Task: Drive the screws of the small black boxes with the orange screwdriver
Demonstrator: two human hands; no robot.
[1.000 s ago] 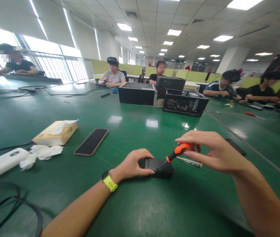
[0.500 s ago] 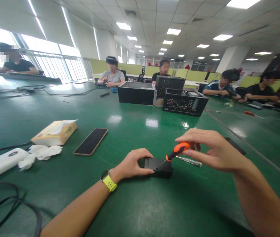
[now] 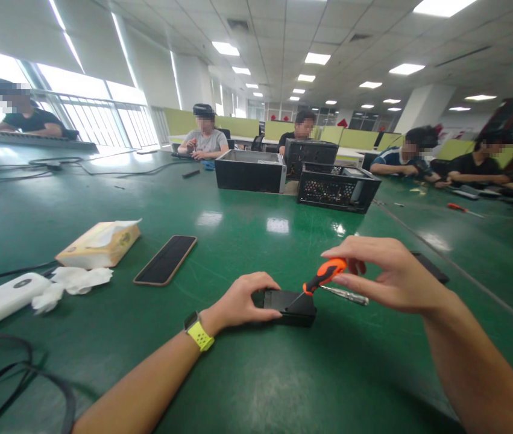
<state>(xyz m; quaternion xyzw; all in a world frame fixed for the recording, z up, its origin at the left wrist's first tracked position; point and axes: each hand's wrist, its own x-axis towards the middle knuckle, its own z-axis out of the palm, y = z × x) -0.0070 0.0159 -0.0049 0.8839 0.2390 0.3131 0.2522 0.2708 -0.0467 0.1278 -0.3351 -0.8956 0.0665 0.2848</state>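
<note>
A small black rectangular box (image 3: 299,314) lies on the green table (image 3: 247,386). My left hand (image 3: 251,298) grips its left end between thumb and fingers. My right hand (image 3: 383,274) holds an orange and black screwdriver (image 3: 326,274) by the end of its handle. The screwdriver is tilted, and its thin shaft comes down to the top of the box; whether the tip sits in a screw is too small to tell. Just right of the box, below my right hand, is a second, clear-handled screwdriver (image 3: 344,294).
To the left are a phone (image 3: 166,260), a tissue pack (image 3: 100,244), crumpled tissues (image 3: 79,278), a white device (image 3: 5,301) and black cables (image 3: 25,367). Metal computer cases (image 3: 249,173) stand across the table. Several people sit around it. Another orange screwdriver (image 3: 459,208) lies far right.
Hardly anything differs. Both hands, the box and the screwdriver keep their places, and the whole view has shifted very slightly.
</note>
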